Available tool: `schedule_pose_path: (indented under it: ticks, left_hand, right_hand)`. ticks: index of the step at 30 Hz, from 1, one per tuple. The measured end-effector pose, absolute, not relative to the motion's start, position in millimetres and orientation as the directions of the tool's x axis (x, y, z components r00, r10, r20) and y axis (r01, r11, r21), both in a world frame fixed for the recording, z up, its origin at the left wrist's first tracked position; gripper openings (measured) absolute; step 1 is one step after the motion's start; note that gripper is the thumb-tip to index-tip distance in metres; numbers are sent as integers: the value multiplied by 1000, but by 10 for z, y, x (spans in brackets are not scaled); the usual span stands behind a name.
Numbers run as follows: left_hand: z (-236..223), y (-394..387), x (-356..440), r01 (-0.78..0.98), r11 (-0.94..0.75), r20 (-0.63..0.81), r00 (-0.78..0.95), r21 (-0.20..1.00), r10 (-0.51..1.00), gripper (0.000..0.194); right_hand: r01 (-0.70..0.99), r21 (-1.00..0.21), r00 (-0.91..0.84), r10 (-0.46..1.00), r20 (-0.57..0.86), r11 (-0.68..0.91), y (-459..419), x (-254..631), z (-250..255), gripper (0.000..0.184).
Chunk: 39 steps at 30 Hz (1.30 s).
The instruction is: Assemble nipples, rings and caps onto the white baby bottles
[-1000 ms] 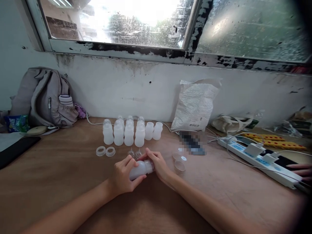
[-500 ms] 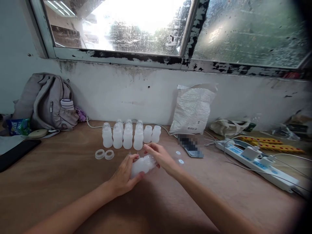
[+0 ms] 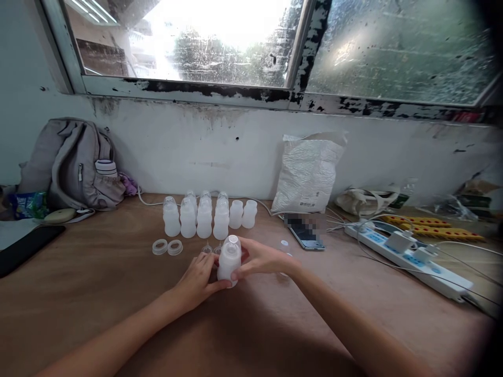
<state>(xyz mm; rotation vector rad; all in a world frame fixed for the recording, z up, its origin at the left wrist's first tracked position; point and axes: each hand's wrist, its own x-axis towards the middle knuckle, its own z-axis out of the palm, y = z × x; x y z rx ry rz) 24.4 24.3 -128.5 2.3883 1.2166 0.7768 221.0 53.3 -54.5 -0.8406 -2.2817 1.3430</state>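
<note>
A small white plastic bottle (image 3: 229,260) with a clear domed cap stands upright on the wooden table (image 3: 98,293), held between both hands. My left hand (image 3: 196,283) cups its lower left side. My right hand (image 3: 261,257) wraps its right side, thumb near the base. Just behind them several matching capped bottles (image 3: 196,217) stand in a group, with two uncapped ones (image 3: 242,213) at the right end. Two loose white rings (image 3: 167,246) lie left of the hands. Small clear teats (image 3: 211,248) sit behind the held bottle.
A grey backpack (image 3: 70,165) leans on the wall at left, a black tablet (image 3: 25,246) near it. A silver-white bag (image 3: 308,173), a phone (image 3: 306,233) and a white power strip (image 3: 412,259) with cables lie to the right. Small round discs (image 3: 284,243) lie by my right hand.
The bottle lay tilted on its side in my hands earlier; now it stands upright with a clear cap on top. The view has shifted slightly.
</note>
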Motion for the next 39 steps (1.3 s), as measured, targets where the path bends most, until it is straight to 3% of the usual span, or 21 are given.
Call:
schedule_pose_path:
  ticks: [4,10,13,23,29,37,39]
  left_hand:
    - [-1266,216,248,688,-611,398,472,392,786,51]
    - [-1274,178,256,719,-621,472,449,312,758,33]
    - [-1284,168,273,723,-642,478,483,255,734,32]
    - [-1266,155,279,682,-700,461,561,213,687,21]
    - [-1287,159,279,669,-715,481,567,204,668,21]
    - [-1266,150,279,663,-718,474,572,214,670,21]
    - [-1264,149,280,661,-718,475,570,220,670,21]
  right_hand:
    - [403,-805,-696,717,39,435,566,2273,-509,41]
    - [509,-758,-428,884,188,407,917,2640,-437,36]
    - [516,-768,-316,918,240,379,1171,2657,-529,43]
    - [443,-829,-360,914,186,343,1403,2368,-742,30]
    - [485,-797,-292,926,241,360,1399,2403,-772,46]
    - [742,-562,5,835,550,366,1183,3221,-912,25]
    - [916,-281,-54,781,622,287,1071,3485,-1131,25]
